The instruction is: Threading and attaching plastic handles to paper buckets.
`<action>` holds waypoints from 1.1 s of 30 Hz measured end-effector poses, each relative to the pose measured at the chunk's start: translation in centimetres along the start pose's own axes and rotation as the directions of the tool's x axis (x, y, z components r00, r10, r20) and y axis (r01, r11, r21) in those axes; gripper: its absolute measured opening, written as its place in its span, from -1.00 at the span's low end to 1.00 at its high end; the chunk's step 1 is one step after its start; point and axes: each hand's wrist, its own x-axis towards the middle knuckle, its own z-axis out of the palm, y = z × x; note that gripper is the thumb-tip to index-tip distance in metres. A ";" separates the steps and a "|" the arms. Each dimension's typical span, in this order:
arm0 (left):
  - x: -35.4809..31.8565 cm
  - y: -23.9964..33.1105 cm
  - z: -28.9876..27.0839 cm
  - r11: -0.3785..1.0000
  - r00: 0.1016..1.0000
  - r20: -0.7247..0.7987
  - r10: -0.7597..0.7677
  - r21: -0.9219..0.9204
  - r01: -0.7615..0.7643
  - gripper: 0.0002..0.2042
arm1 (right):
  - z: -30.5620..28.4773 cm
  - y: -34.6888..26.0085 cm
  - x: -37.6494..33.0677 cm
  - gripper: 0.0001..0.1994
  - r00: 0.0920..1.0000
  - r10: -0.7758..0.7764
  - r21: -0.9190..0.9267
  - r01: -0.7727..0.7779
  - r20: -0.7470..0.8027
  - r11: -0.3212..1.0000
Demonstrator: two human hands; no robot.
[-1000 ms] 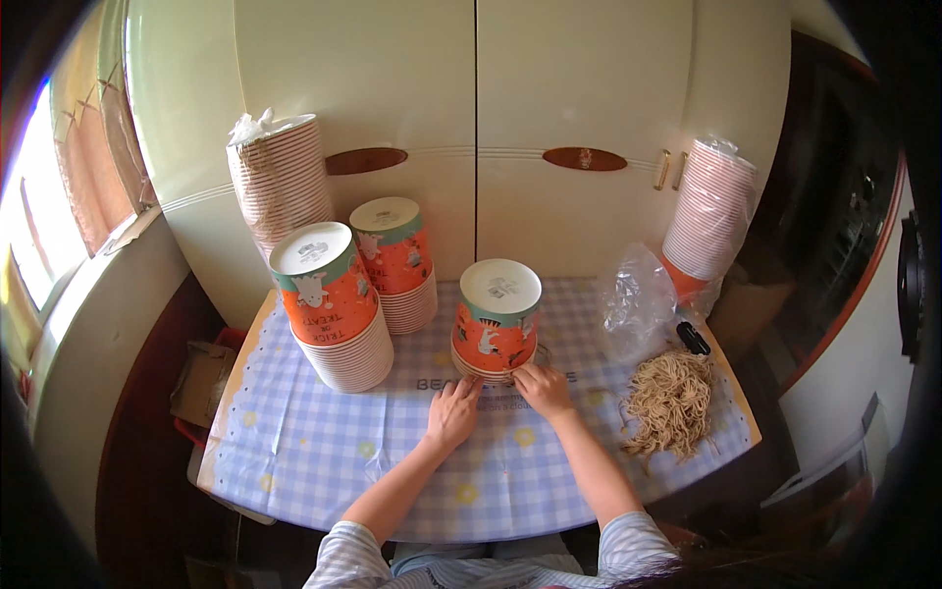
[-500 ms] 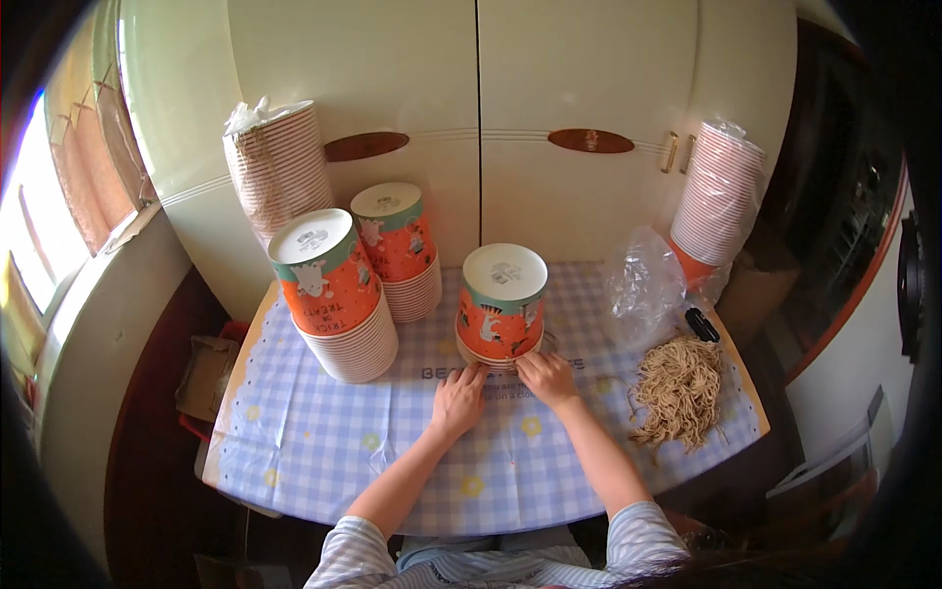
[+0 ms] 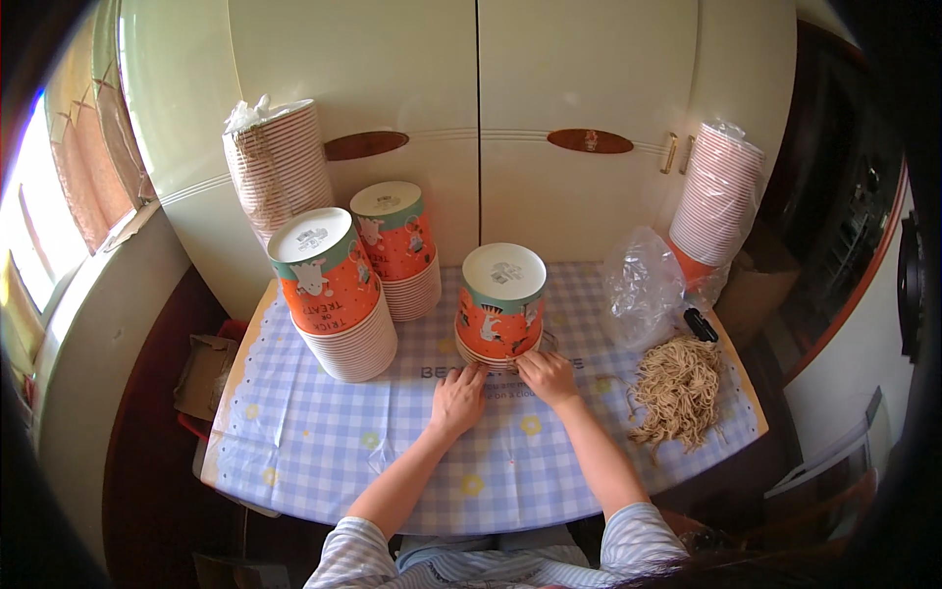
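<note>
Short cup stack on checked tablecloth, both hands at its base, left hand flat, right hand fingertips seemingly touching rim

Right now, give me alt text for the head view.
Both hands, left hand and right hand, touch the base of a short stack of upturned orange paper cups on a blue checked tablecloth. Taller cup stacks stand left; a pile of tan strings lies right.
</note>
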 end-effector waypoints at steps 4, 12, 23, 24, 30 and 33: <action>0.0 0.0 0.0 1.000 1.000 -0.006 0.007 0.008 -0.007 -0.55 | -0.4 0.1 0.1 -0.87 1.000 0.009 0.007 -0.009 -0.028 1.000; -0.1 -0.1 0.0 1.000 1.000 -0.012 0.002 0.000 -0.002 -0.56 | -0.9 -0.2 0.6 -0.90 1.000 0.006 -0.024 -0.007 -0.018 1.000; 0.0 0.0 0.1 1.000 1.000 -0.025 0.002 -0.020 -0.002 -0.55 | -0.6 -0.3 0.5 -0.91 1.000 -0.009 -0.028 0.008 -0.030 1.000; 0.0 0.0 0.2 1.000 0.999 -0.032 0.003 -0.022 -0.004 -0.55 | -0.6 -0.3 0.5 -0.91 1.000 -0.008 -0.032 0.007 -0.019 0.999; 0.0 0.0 0.1 1.000 0.999 -0.033 0.005 -0.022 -0.006 -0.54 | -0.5 -0.3 0.5 -0.92 0.999 0.018 -0.003 -0.018 -0.036 1.000; -0.1 0.2 0.0 1.000 0.998 -0.057 0.015 0.015 -0.014 -0.59 | -0.2 0.0 0.0 -0.89 0.989 0.111 0.139 -0.097 -0.094 0.985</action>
